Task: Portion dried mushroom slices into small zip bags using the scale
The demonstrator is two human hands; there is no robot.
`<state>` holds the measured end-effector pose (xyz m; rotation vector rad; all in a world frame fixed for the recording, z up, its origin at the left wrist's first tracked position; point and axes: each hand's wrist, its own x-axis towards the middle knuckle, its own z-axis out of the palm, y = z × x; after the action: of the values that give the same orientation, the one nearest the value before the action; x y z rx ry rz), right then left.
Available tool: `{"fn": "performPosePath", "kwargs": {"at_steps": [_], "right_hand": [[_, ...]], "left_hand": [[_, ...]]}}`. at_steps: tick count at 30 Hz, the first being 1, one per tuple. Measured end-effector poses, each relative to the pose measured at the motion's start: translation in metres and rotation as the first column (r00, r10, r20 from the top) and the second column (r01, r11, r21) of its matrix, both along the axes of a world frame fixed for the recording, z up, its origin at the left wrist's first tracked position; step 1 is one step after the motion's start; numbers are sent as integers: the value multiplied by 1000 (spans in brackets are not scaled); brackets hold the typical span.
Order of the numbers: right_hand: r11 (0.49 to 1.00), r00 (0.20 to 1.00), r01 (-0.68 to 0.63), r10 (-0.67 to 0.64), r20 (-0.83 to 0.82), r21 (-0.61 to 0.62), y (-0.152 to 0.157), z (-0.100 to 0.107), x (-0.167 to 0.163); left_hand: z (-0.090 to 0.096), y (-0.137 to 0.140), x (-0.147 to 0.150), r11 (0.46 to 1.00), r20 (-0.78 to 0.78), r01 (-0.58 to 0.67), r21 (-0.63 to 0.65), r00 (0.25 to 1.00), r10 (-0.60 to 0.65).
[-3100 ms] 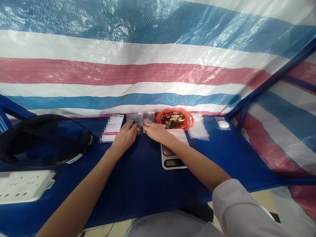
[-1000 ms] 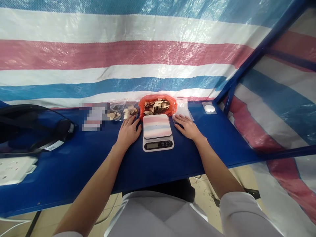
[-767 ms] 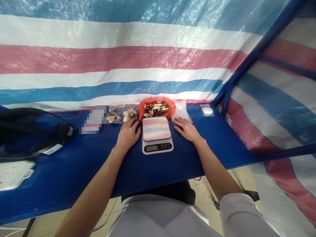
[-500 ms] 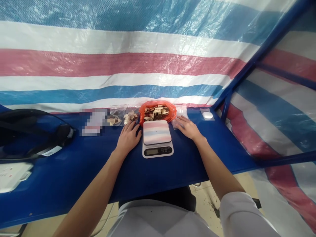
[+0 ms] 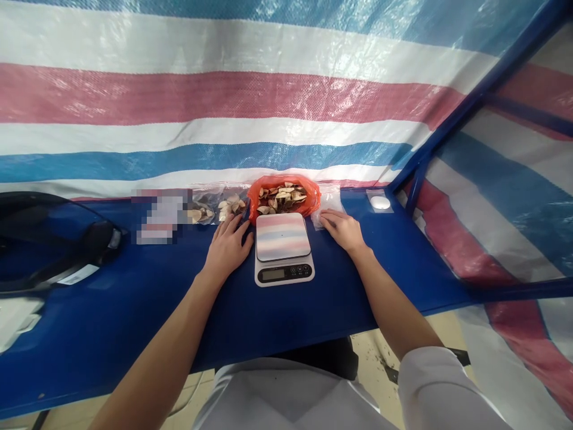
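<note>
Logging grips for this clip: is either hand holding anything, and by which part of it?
The left hand lies open, holding nothing. The right hand touches the near end of the clear bags; whether it grips one cannot be told.

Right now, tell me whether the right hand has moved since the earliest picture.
Yes: the right hand has gone rightward, from left of the orange bag to its right, onto the clear bags.

Just beyond the white scale (image 5: 283, 239), an open orange bag (image 5: 314, 206) heaped with curled pale slices (image 5: 286, 196); beyond the scale's left, a filled clear bag (image 5: 233, 194); beyond its right, flat clear sheets of plastic (image 5: 330, 194).
</note>
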<state>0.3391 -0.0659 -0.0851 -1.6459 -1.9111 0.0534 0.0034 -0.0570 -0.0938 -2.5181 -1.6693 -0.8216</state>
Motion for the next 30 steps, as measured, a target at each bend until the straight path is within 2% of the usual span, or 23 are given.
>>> {"fn": "performPosePath", "kwargs": {"at_steps": [3,10,12,15,18,20,23,26,30], "right_hand": [[999,994,30,-28,-101,12,-1,1,2],[994,931,76,-42,-362,82,-5,13,6],[989,890,112,-57,-453,95,-9,21,8],[988,778,126,-44,-626,88,-15,35,8],[995,662,65,13,-750,75,-22,49,1],[998,618,10,46,-785,66,-25,58,-8],[992,592,-112,114,-798,58,-26,67,-25],[971,570,-227,193,-798,73,-23,72,-42],[941,527,-327,261,-808,91,-17,74,-60]], "left_hand": [[2,1,0,1000,33,-7,-2,999,7],[11,2,-3,999,240,-49,-18,969,52],[17,0,-3,997,314,-70,-21,947,73],[28,-4,-1,999,432,-50,-13,901,51],[42,-7,5,1000,565,12,-16,825,-1],[51,-8,13,996,650,73,-57,759,-18],[60,-7,30,976,737,176,-129,676,-24],[63,-4,46,948,804,287,-139,592,-61],[65,2,59,878,888,432,-205,460,-19]]}}
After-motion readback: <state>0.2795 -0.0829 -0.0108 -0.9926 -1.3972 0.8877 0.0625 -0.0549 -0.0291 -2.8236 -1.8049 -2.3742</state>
